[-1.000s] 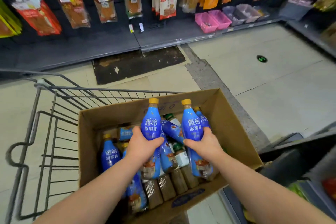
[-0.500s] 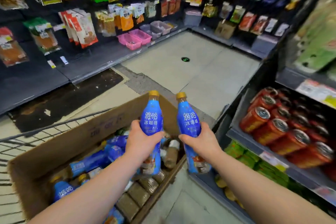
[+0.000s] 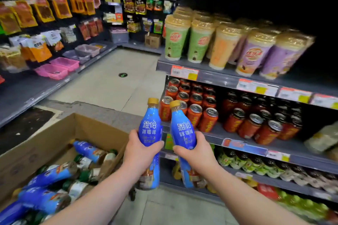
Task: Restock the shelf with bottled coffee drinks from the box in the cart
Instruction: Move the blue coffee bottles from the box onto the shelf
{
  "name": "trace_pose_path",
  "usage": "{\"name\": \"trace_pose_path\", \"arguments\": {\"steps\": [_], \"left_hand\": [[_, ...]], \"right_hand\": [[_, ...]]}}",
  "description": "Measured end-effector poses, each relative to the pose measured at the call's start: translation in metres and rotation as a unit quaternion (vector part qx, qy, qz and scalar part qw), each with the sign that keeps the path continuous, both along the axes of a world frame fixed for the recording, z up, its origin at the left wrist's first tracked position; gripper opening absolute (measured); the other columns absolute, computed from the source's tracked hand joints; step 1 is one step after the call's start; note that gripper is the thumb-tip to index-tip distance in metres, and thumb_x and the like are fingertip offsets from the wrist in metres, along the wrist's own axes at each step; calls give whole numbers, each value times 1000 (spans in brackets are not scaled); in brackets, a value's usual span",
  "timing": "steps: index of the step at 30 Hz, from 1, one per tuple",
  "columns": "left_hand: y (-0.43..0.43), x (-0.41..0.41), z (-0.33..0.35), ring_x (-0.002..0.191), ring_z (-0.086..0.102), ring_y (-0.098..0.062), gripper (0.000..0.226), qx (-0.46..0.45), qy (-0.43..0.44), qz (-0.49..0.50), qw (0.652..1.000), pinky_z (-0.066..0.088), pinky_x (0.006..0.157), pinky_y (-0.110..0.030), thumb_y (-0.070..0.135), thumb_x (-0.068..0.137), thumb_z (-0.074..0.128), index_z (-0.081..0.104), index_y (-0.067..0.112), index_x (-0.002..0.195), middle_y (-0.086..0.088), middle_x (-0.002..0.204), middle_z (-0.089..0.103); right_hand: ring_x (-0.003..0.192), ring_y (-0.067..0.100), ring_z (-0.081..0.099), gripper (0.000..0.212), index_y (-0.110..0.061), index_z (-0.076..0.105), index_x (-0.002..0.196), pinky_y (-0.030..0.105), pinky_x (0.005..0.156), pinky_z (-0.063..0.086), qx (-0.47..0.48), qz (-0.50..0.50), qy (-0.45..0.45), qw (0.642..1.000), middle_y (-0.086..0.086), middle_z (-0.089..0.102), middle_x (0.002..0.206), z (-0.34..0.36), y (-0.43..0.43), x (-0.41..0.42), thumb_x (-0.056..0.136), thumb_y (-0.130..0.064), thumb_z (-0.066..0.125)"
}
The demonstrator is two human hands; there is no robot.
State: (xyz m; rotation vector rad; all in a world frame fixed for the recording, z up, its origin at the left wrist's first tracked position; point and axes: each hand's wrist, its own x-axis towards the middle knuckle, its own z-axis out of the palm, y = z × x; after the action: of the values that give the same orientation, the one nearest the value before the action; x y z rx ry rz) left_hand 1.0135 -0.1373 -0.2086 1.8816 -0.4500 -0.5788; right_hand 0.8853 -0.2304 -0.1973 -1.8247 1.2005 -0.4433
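Step in hand, as judged: transfer from box to shelf. The left hand (image 3: pixel 140 153) has fingers and thumb wrapped round the middle of one blue coffee bottle (image 3: pixel 150 131). The right hand (image 3: pixel 197 153) grips a second blue bottle (image 3: pixel 183 133) the same way. Both bottles are upright, gold caps up, just beside each other, held in the air between the cardboard box (image 3: pixel 54 139) and the shelf (image 3: pixel 228 139). More bottles (image 3: pixel 87 150) lie on their sides in the box. The shelf tier facing the caps carries red cans (image 3: pixel 201 115), with cup drinks (image 3: pixel 201 42) on the tier above. No row of matching blue bottles is in view. The next move likely calls for finding their slot, then standing each bottle there without knocking its neighbours.
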Motion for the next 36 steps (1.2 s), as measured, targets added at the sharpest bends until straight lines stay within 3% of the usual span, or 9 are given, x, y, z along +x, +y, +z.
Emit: {"name": "trace_pose_path", "arguments": {"steps": [4,8,16,20,25,27,29,31,36], "left_hand": [[-41,-90,11,83,61,-23,51,-13,17,-61,998,48,75,-33,22,67,82,45,18,101,2,89,60],[-80,-184,27,75,59,-11,48,-50,31,-131,990,42,61,-26,16,70,80,44,17,101,3,87,61],[-125,-311,63,78,58,-11,52,-75,0,-209,975,42,61,-24,22,70,80,44,18,108,3,93,60],[-140,-339,80,95,60,-26,67,-61,-33,-223,972,49,85,-36,40,56,82,45,21,108,-3,103,62],[-164,-357,96,86,61,-19,57,-86,-36,-240,966,48,74,-32,26,67,83,48,16,110,-2,100,62],[-178,-362,101,86,62,-18,63,-96,-32,-251,963,50,71,-31,34,60,84,49,16,109,-2,101,62],[-195,-365,107,89,63,-20,66,-105,-33,-257,960,52,78,-37,42,52,79,50,19,106,-3,101,63],[-217,-366,114,90,63,-21,61,-121,-36,-267,955,53,80,-39,37,57,82,49,20,106,-2,101,63],[-275,-361,134,79,58,-6,47,-168,-21,-288,943,42,60,-20,22,72,79,47,20,107,4,96,62]], "right_hand": [[71,-4,52,42,-20,48,100,13,58,39,-2,-56,-12,998,-16,55,82,14,-23,-100,71,-31,76],[70,-6,51,39,-22,47,97,11,57,38,-29,-109,-24,993,-15,56,82,34,-44,-200,72,-32,76],[71,-7,51,39,-23,49,98,8,56,39,-74,-170,-55,981,-17,56,83,73,-68,-334,72,-32,77],[72,-5,54,37,-22,50,96,13,59,42,-76,-187,-79,976,-15,59,83,85,-79,-364,72,-33,77],[80,7,62,36,-24,52,95,28,74,50,-63,-214,-118,968,-7,65,90,94,-95,-387,71,-32,78],[79,6,61,35,-26,51,93,25,71,49,-65,-218,-123,966,-9,63,88,98,-105,-394,72,-32,78],[78,5,59,35,-25,51,93,21,66,48,-76,-224,-121,964,-9,62,88,104,-117,-400,72,-32,78],[77,3,58,38,-24,51,96,19,61,45,-88,-231,-120,962,-9,61,89,112,-133,-405,72,-33,78],[80,6,60,41,-24,50,98,22,66,48,-105,-238,-119,958,-8,61,92,137,-189,-401,71,-36,78]]}}
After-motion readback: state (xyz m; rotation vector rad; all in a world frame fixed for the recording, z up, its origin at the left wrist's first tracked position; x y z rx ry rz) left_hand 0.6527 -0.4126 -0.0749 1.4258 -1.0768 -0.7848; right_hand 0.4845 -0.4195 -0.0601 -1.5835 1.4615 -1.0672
